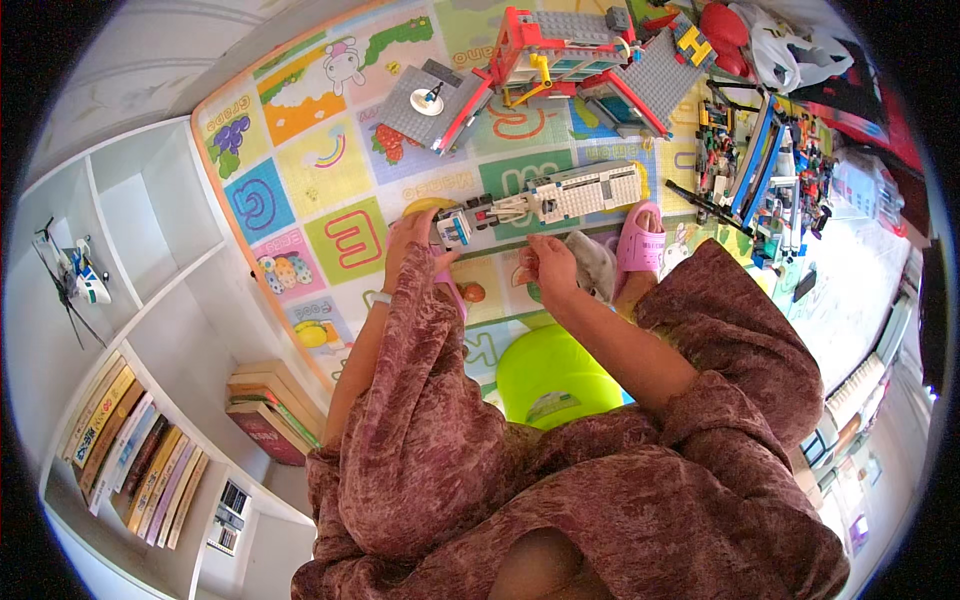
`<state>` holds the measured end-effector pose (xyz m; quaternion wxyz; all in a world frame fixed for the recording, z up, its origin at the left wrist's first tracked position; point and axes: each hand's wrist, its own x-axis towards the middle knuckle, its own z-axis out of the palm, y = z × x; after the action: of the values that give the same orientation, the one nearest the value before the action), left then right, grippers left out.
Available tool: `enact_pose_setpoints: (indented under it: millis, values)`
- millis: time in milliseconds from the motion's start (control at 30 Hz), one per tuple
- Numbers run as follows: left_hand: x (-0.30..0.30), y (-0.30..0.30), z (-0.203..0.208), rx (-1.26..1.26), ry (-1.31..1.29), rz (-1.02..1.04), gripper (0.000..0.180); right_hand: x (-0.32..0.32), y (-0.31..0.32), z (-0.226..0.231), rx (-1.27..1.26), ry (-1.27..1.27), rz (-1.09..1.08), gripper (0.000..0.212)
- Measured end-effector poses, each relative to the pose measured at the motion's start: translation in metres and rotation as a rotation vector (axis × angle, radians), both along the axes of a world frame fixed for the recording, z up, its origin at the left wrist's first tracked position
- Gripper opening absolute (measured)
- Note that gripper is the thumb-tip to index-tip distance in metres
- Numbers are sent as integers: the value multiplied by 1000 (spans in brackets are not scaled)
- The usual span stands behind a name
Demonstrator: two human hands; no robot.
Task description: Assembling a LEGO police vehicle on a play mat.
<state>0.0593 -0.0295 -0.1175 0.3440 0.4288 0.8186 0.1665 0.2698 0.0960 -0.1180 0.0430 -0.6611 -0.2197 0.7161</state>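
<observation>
Brick vehicle (590, 192): on play mat (355, 243), looks largely built | left hand (408, 238): at front end, cannot tell if gripping | right hand (550, 268): curled, grip unclear | pending: loose bricks (805, 160) lie unassembled; remaining steps unclear

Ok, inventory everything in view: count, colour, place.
Brick vehicle: one, white and grey, centre
Brick building: one, red and grey, top
Bricks: many, mixed, upper right
Mat: one, multicoloured, floor
Tub or stool: one, lime green, lower centre
Clogs: two, pink, worn
Cloth: one, grey, by right clog
Bag: one, white, upper right
Shelf unit: one, white, left
Books: many, mixed, shelves
Toy helicopter: one, white and black, shelf
Clothing: count unclear, maroon, worn
Left hand: one, bare, at vehicle's left end
Right hand: one, bare, near vehicle
</observation>
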Motion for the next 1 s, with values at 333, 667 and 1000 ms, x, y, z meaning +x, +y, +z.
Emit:
enact_pose_setpoints:
  millis: [333, 667, 1000]
  values:
    - [-1, 12, 11, -60, 72, -65, 98, 35, 16, 33, 1111, -381, 1392, 60]
    - [11, 28, 17, -193, 162, -175, 98, 73, 25, -7, 1204, -628, 1878, 59]
    - [4, 22, 8, -94, 93, -123, 63, 74, 37, -6, 1304, -498, 1855, 52]
